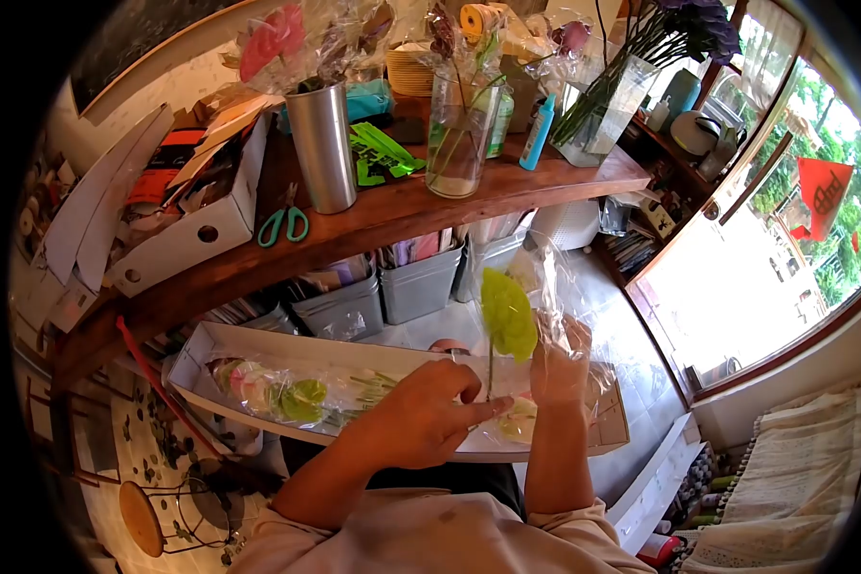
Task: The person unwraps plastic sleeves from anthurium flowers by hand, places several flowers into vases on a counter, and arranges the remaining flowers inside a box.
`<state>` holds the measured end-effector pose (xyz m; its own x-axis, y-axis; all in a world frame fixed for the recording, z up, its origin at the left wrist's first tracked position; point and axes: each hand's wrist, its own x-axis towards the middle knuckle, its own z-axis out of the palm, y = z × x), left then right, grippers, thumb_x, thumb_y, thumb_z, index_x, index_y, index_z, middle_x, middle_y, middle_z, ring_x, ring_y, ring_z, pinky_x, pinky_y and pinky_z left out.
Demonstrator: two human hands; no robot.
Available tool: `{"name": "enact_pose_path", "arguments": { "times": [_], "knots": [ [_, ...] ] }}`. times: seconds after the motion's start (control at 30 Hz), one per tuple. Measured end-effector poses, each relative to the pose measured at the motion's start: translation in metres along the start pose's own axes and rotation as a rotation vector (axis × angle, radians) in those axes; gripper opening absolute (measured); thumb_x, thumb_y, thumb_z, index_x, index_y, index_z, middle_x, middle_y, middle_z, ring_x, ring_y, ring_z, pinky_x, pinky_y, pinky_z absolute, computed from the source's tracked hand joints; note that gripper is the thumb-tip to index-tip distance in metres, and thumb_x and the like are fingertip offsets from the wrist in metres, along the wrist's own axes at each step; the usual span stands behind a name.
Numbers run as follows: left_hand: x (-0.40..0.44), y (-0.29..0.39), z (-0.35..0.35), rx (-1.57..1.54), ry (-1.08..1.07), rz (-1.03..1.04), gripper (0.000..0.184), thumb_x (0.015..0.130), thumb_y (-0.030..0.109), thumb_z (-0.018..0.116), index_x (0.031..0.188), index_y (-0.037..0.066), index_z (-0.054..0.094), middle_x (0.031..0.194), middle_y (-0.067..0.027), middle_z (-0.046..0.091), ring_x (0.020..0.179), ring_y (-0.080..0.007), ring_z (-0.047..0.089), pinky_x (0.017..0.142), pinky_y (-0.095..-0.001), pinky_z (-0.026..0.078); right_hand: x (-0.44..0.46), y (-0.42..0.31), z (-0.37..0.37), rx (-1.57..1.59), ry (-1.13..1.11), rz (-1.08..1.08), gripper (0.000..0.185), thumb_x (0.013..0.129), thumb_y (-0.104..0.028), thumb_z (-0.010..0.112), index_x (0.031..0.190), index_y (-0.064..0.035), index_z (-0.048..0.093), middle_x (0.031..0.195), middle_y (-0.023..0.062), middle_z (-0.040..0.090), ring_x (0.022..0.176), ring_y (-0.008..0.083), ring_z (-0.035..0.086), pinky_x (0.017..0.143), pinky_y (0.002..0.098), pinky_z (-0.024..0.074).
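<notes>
A green anthurium stands upright in front of me, its thin stem running down to my left hand. The fingers of that hand are curled and pinch around the lower stem. Beside the bloom, my right hand is closed on a clear plastic sleeve, which bulges above it; the fingertips are partly hidden by the film. Under both hands lies a long white cardboard box. Wrapped flowers, pink and green, rest at its left end, and more wrapped blooms show at its right.
On the wooden counter ahead are teal scissors, a metal vase, glass vases, a blue bottle and a cluttered white box. Grey bins stand below. A round stool is at lower left.
</notes>
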<state>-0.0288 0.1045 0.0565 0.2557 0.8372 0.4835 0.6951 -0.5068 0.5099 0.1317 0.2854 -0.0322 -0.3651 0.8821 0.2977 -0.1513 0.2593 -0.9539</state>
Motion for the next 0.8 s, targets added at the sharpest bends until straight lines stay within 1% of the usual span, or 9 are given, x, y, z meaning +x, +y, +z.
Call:
{"name": "enact_pose_path", "arguments": {
  "times": [0.07, 0.13, 0.2, 0.27, 0.3, 0.4, 0.5, 0.6, 0.8],
  "knots": [
    [0.001, -0.001, 0.005, 0.022, 0.058, 0.030, 0.049, 0.083, -0.003, 0.064, 0.131, 0.007, 0.070, 0.093, -0.0121, 0.054, 0.087, -0.0325, 0.054, 0.089, -0.0459, 0.047, 0.007, 0.025, -0.011, -0.102, 0.034, -0.125, 0.041, 0.090, 0.005, 0.067, 0.130, -0.0017, 0.063, 0.129, 0.0106, 0.063, 0.125, 0.0201, 0.058, 0.099, 0.0338, 0.0515],
    [0.001, -0.004, 0.009, 0.013, 0.115, 0.026, 0.052, 0.081, -0.005, 0.062, 0.130, 0.007, 0.071, 0.095, -0.0122, 0.055, 0.089, -0.0323, 0.054, 0.087, -0.0443, 0.047, 0.010, 0.009, -0.011, -0.345, 0.039, -0.050, 0.040, 0.089, 0.001, 0.070, 0.128, -0.0020, 0.065, 0.126, 0.0090, 0.065, 0.124, 0.0200, 0.059, 0.098, 0.0341, 0.0510],
    [0.000, -0.009, 0.012, -0.028, 0.174, -0.010, 0.059, 0.075, -0.008, 0.058, 0.130, 0.009, 0.073, 0.099, -0.0129, 0.057, 0.091, -0.0323, 0.055, 0.083, -0.0416, 0.047, 0.011, -0.017, -0.006, -0.241, -0.028, 0.112, 0.039, 0.087, -0.001, 0.073, 0.126, -0.0015, 0.067, 0.123, 0.0081, 0.067, 0.120, 0.0200, 0.061, 0.098, 0.0343, 0.0509],
    [0.002, -0.010, 0.007, -0.038, 0.163, 0.001, 0.054, 0.077, -0.006, 0.061, 0.128, 0.005, 0.071, 0.099, -0.0145, 0.055, 0.092, -0.0340, 0.054, 0.084, -0.0442, 0.047, 0.010, -0.054, 0.005, 0.213, -0.172, 0.360, 0.039, 0.086, -0.003, 0.075, 0.124, -0.0002, 0.068, 0.121, 0.0077, 0.069, 0.114, 0.0201, 0.064, 0.096, 0.0345, 0.0512],
    [0.003, -0.010, 0.005, -0.044, 0.159, 0.005, 0.051, 0.078, -0.005, 0.063, 0.128, 0.003, 0.070, 0.098, -0.0153, 0.053, 0.093, -0.0349, 0.053, 0.084, -0.0455, 0.047, 0.006, -0.059, 0.003, 0.331, -0.271, 0.287, 0.044, 0.082, -0.001, 0.080, 0.124, 0.0017, 0.066, 0.121, 0.0081, 0.068, 0.102, 0.0184, 0.067, 0.094, 0.0340, 0.0520],
    [0.004, -0.010, 0.004, -0.058, 0.164, -0.006, 0.055, 0.075, -0.005, 0.061, 0.129, 0.001, 0.069, 0.101, -0.0175, 0.053, 0.094, -0.0365, 0.053, 0.084, -0.0458, 0.048, 0.008, -0.065, 0.007, 0.255, -0.479, 0.006, 0.052, 0.077, -0.005, 0.088, 0.123, 0.0020, 0.065, 0.123, 0.0084, 0.067, 0.107, 0.0193, 0.067, 0.096, 0.0362, 0.0528],
    [0.007, -0.007, 0.002, -0.055, 0.160, -0.032, 0.057, 0.074, -0.004, 0.061, 0.131, -0.001, 0.067, 0.102, -0.0190, 0.053, 0.095, -0.0379, 0.053, 0.084, -0.0464, 0.048, -0.004, -0.086, 0.006, 0.297, -0.471, 0.230, 0.062, 0.073, -0.014, 0.095, 0.124, 0.0009, 0.064, 0.124, 0.0090, 0.066, 0.121, 0.0216, 0.062, 0.100, 0.0383, 0.0512],
    [0.009, -0.003, -0.001, -0.055, 0.153, -0.106, 0.059, 0.075, -0.003, 0.061, 0.133, -0.001, 0.065, 0.103, -0.0196, 0.054, 0.095, -0.0386, 0.053, 0.084, -0.0471, 0.048, -0.003, -0.073, -0.008, -0.059, -0.467, -0.199, 0.072, 0.070, -0.022, 0.098, 0.128, 0.0004, 0.062, 0.125, 0.0113, 0.065, 0.126, 0.0243, 0.059, 0.102, 0.0392, 0.0501],
    [0.010, -0.006, 0.003, 0.000, 0.137, -0.071, 0.060, 0.075, 0.000, 0.063, 0.135, 0.000, 0.065, 0.102, -0.0194, 0.054, 0.093, -0.0377, 0.054, 0.084, -0.0471, 0.048, -0.023, -0.074, 0.001, 0.104, -0.246, -0.245, 0.055, 0.074, -0.024, 0.096, 0.117, 0.0006, 0.072, 0.119, 0.0145, 0.068, 0.115, 0.0259, 0.064, 0.098, 0.0384, 0.0504]
  ]
}}
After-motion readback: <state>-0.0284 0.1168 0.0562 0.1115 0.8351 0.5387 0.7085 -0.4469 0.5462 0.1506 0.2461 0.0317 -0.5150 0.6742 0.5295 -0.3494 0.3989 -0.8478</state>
